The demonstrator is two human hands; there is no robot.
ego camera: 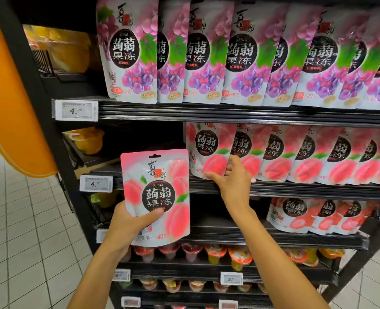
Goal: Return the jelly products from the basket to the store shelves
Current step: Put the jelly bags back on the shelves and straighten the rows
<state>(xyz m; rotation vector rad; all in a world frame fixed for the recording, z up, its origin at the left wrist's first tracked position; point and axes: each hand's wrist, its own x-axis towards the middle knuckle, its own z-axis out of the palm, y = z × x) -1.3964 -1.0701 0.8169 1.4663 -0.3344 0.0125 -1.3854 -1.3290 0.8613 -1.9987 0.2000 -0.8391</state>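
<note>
While the left hand (131, 221) holds a peach jelly pouch (156, 197) upright in front of the shelves, its grip is closed around the pouch's lower left corner, thumb pressed across the front just under the dark round label. The pouch hangs in the air, level with the gap at the left end of the middle shelf (273, 189), and it overlaps the shelf edge from this view (whether it touches the edge I cannot tell).

The right hand (231, 177) reaches up to the row of peach pouches (296, 157) standing on that middle shelf. Its grip is narrow, pinching the bottom of the leftmost pouch (209, 150) in the row, with the thumb on the front near the lower edge and the fingers tucked behind between that pouch and the next one.

On the shelf above stands a full row of grape pouches (240, 54), overlapping one another from left to right. A white price tag (76, 110) is clipped to the left end of that shelf's rail, and a second price tag (96, 184) sits at the left end of the middle shelf. Below, a shorter row of strawberry pouches (314, 216) leans at the right, leaving the left of that shelf bare. Lower still are rows of small jelly cups (215, 253) in red and orange. To the left are an orange pillar (8, 97) and a pale tiled floor (28, 230).
</note>
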